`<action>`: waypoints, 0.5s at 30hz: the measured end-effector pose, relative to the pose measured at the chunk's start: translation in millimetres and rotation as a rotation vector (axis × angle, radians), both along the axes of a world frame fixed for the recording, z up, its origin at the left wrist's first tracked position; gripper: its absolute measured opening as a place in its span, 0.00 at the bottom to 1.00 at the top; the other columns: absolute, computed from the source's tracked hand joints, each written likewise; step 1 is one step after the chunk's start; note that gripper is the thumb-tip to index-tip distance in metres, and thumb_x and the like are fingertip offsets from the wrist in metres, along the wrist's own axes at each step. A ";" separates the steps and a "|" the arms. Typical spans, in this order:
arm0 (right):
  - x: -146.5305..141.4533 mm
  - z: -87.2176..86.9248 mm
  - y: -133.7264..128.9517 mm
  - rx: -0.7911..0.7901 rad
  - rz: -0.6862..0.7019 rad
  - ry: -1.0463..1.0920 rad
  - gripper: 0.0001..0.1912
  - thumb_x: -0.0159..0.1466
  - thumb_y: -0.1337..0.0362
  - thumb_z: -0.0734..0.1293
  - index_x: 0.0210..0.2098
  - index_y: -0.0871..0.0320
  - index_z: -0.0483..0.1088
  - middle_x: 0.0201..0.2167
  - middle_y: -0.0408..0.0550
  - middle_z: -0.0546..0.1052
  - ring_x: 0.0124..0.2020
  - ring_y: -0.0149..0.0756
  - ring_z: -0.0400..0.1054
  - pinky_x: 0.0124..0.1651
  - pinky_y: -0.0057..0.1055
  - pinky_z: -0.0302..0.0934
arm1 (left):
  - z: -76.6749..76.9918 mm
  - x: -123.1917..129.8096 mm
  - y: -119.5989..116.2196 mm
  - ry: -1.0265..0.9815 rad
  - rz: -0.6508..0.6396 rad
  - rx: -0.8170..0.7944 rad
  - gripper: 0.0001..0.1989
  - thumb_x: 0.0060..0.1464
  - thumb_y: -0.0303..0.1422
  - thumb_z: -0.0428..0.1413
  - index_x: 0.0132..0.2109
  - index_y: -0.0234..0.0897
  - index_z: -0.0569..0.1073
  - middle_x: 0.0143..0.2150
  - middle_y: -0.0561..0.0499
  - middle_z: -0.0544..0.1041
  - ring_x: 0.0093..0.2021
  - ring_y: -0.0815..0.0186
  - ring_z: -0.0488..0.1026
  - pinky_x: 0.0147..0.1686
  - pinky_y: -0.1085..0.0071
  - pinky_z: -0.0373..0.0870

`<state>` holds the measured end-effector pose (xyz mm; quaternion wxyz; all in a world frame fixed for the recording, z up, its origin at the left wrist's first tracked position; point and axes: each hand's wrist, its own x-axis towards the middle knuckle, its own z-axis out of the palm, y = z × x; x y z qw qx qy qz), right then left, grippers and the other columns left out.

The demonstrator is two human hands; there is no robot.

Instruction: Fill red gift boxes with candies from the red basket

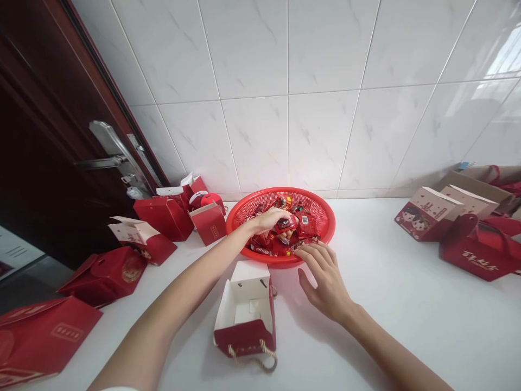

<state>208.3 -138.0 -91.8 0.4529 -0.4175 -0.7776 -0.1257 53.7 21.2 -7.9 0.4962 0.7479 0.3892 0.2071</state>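
A red plastic basket (331, 222) with perforated sides stands by the wall, with many red wrapped snack packets (307, 224) inside. My left hand (271, 220) reaches into it, its fingers closed around a red snack packet (287, 223). Over the basket's near right rim, my right hand (325, 279) hangs palm down with its thumb apart and nothing visible in it. Its fingertips lie close to the packets. Between my forearms an open gift box (244, 345), red outside and white inside, has its rope handle toward me. No contents show in it.
Several red gift boxes (163, 217) line the left side of the white table (378, 326). More gift boxes (427, 214) stand at the right, beside a cardboard carton (480, 182). A tiled wall (317, 136) rises behind, and a dark door (44, 108) is at the left.
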 end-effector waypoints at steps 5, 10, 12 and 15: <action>-0.2 -0.9 0.5 -0.001 0.000 0.001 0.22 0.66 0.74 0.61 0.58 0.56 0.65 0.50 0.54 0.78 0.53 0.46 0.70 0.60 0.50 0.59 | 1.1 -0.6 2.2 -0.033 -0.045 -0.001 0.13 0.50 0.28 0.54 0.38 0.35 0.82 0.46 0.50 0.83 0.52 0.60 0.74 0.54 0.67 0.69; -0.2 0.2 -2.2 -0.021 0.027 0.033 0.22 0.67 0.73 0.61 0.59 0.54 0.63 0.50 0.54 0.78 0.53 0.47 0.71 0.60 0.52 0.59 | -1.5 -4.1 5.7 -0.020 -0.108 -0.030 0.21 0.45 0.25 0.62 0.49 0.36 0.80 0.50 0.47 0.81 0.54 0.59 0.74 0.55 0.64 0.69; 1.5 2.7 -2.8 -0.046 0.043 0.090 0.21 0.68 0.71 0.62 0.60 0.53 0.63 0.51 0.55 0.77 0.54 0.47 0.71 0.59 0.52 0.62 | -1.0 -5.0 5.2 -0.008 -0.111 0.023 0.25 0.42 0.26 0.66 0.51 0.36 0.79 0.51 0.46 0.81 0.54 0.58 0.74 0.55 0.62 0.69; 6.6 13.0 3.6 -0.117 0.046 0.272 0.18 0.69 0.67 0.63 0.58 0.53 0.64 0.52 0.57 0.77 0.53 0.47 0.73 0.53 0.46 0.69 | 2.2 -4.9 2.0 -0.012 -0.067 0.114 0.28 0.42 0.28 0.68 0.53 0.35 0.77 0.54 0.46 0.79 0.55 0.58 0.74 0.56 0.62 0.69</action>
